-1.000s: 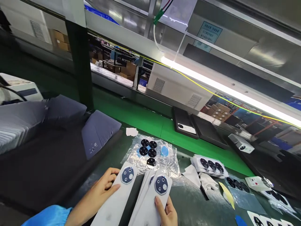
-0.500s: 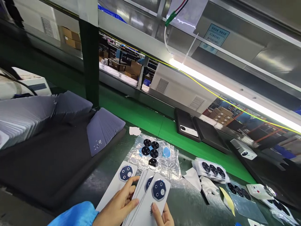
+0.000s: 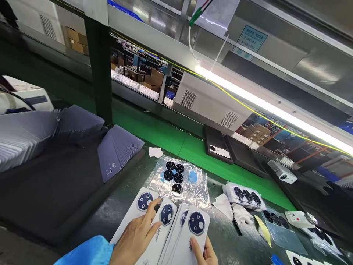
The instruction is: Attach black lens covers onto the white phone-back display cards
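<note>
My left hand [image 3: 138, 230], in a blue sleeve, grips a white phone back cover [image 3: 158, 237] by its left edge, the thumb on its face. The cover has a dark blue octagonal camera plate [image 3: 166, 214] near its top. Beside it, my right hand [image 3: 204, 253] holds a small fanned stack of similar white phone back covers [image 3: 185, 247], thumb on the front one. Another white cover [image 3: 129, 217] lies on the bench under and left of my left hand. The lower ends of the covers are out of view.
Beyond the hands, a clear plastic sheet [image 3: 198, 189] carries several black camera discs [image 3: 168, 175]. Grey-purple panels [image 3: 118, 151] stand fanned on black foam [image 3: 60, 198] at left. To the right are bagged discs [image 3: 245, 195], a crumpled white cloth [image 3: 242, 213] and a white-topped bottle [image 3: 299, 217].
One cover has come apart from the stack and is in my left hand. My right hand has shifted right with the other covers. The view has turned slightly.
</note>
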Demonstrator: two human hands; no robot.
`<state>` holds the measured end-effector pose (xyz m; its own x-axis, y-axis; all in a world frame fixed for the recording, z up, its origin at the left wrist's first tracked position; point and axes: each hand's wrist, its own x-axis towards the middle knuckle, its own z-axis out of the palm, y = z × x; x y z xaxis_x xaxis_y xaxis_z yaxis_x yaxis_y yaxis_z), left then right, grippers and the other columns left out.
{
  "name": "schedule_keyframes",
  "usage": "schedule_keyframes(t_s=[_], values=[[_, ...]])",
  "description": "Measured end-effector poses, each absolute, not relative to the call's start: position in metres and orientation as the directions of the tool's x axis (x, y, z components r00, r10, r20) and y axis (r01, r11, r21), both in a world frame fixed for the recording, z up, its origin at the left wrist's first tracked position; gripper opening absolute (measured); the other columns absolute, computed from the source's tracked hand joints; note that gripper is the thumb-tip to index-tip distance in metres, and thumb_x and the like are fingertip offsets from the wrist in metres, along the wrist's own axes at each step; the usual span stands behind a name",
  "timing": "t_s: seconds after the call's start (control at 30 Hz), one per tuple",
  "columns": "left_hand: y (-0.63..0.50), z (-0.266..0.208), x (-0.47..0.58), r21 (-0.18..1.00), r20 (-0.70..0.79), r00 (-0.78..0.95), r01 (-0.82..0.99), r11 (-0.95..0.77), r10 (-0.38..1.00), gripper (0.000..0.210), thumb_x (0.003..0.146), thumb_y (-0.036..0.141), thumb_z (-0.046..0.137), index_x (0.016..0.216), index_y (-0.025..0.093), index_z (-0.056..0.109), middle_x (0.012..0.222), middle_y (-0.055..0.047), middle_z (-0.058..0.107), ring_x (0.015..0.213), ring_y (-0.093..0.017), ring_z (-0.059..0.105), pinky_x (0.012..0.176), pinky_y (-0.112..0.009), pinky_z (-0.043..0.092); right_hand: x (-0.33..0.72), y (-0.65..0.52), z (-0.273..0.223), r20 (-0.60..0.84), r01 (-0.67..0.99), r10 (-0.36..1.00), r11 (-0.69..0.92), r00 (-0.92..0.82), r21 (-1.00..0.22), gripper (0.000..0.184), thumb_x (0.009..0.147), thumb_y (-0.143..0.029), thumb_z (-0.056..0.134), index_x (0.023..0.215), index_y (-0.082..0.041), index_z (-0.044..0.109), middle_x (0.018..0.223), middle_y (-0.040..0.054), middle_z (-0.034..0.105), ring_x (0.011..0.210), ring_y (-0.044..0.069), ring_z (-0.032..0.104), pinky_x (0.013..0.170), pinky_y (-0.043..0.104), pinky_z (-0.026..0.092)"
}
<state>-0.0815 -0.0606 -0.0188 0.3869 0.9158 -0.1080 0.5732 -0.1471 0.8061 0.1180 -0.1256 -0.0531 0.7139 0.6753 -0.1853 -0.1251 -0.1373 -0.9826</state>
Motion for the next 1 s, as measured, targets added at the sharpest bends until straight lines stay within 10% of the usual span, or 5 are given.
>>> schedule_keyframes(t_s=[0.33, 0.53, 0.7, 1.0], values=[[-0.063, -0.027, -0.082, 0.479, 0.278, 0.363, 0.750, -0.456, 0.889, 0.046, 0.098, 0.024, 0.023, 0.140, 0.010, 0.035, 0.067, 0.000, 0.068, 0.062, -0.017, 0.068, 0.058, -0.026, 0.047, 0.132, -0.128, -0.038, 0.061, 0.240, 0.770, -0.121, 0.635, -0.963, 0.054, 0.057, -0.071, 0.069, 0.076, -0.020, 0.072, 0.075, 0.0043, 0.071, 0.075, 0.023, 0.064, 0.069, 0.025, 0.051], [-0.069, -0.026, -0.079, 0.178, 0.709, 0.469, 0.604, -0.777, 0.527, 0.037, 0.102, 0.025, 0.025, 0.126, 0.019, 0.052, 0.083, -0.002, 0.071, 0.073, -0.017, 0.067, 0.063, -0.026, 0.049, 0.135, -0.134, -0.033, 0.012, 0.173, 0.780, -0.124, 0.625, -0.977, 0.049, 0.054, -0.066, 0.075, 0.073, -0.020, 0.073, 0.075, 0.0042, 0.071, 0.075, 0.023, 0.064, 0.069, 0.025, 0.051], [-0.071, -0.017, -0.077, -0.014, 0.682, 0.681, 0.376, -0.926, 0.266, 0.047, 0.098, 0.044, 0.038, 0.135, 0.015, 0.045, 0.104, -0.002, 0.073, 0.099, -0.018, 0.066, 0.083, -0.025, 0.048, 0.165, -0.148, -0.026, -0.250, -0.117, 0.782, -0.225, 0.571, -0.967, 0.064, 0.045, -0.064, 0.081, 0.086, -0.016, 0.074, 0.077, 0.0080, 0.074, 0.076, 0.028, 0.068, 0.069, 0.032, 0.054], [-0.069, -0.055, -0.078, 0.030, 0.429, 0.870, 0.255, -0.966, 0.243, 0.053, 0.091, 0.034, 0.057, 0.140, 0.025, 0.039, 0.137, 0.000, 0.054, 0.121, -0.024, 0.055, 0.105, -0.038, 0.042, 0.213, -0.166, -0.006, -0.249, -0.009, 0.800, -0.291, 0.546, -0.957, 0.061, 0.045, -0.062, 0.083, 0.082, -0.015, 0.075, 0.073, 0.0077, 0.072, 0.079, 0.026, 0.067, 0.074, 0.033, 0.053]])
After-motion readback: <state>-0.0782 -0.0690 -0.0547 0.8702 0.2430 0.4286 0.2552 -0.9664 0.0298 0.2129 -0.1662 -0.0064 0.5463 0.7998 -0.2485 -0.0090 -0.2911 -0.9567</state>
